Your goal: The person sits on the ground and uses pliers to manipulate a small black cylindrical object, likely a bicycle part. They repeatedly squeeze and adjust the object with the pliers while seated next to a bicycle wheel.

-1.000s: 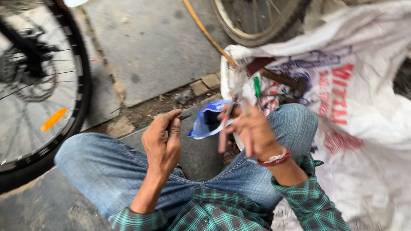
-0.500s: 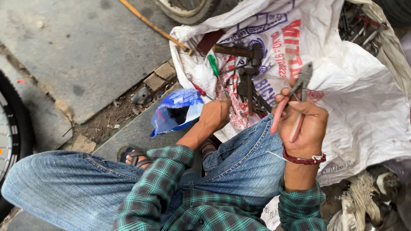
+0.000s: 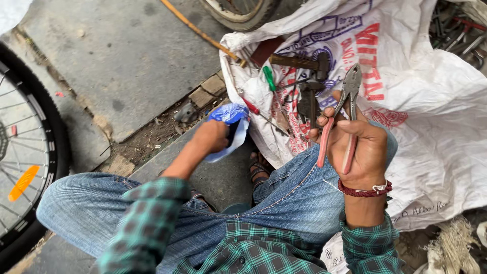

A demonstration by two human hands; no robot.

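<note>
From the head camera, the right hand [image 3: 357,147] is clenched around the pink-handled steel pliers [image 3: 341,117], held upright with the tips pointing away. Just beyond it, assorted hand tools [image 3: 299,86] lie on a white printed woven sack [image 3: 436,116]. The left hand [image 3: 210,136] grips a crumpled blue plastic bag [image 3: 231,122] above the grey paving.

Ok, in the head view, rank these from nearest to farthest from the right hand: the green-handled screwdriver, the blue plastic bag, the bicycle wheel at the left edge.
From the right hand, which holds red-handled pliers:
1. Green-handled screwdriver, up and to its left on the white sack.
2. Blue plastic bag, farther left, in the left hand.
3. Bicycle wheel, far left edge.
</note>
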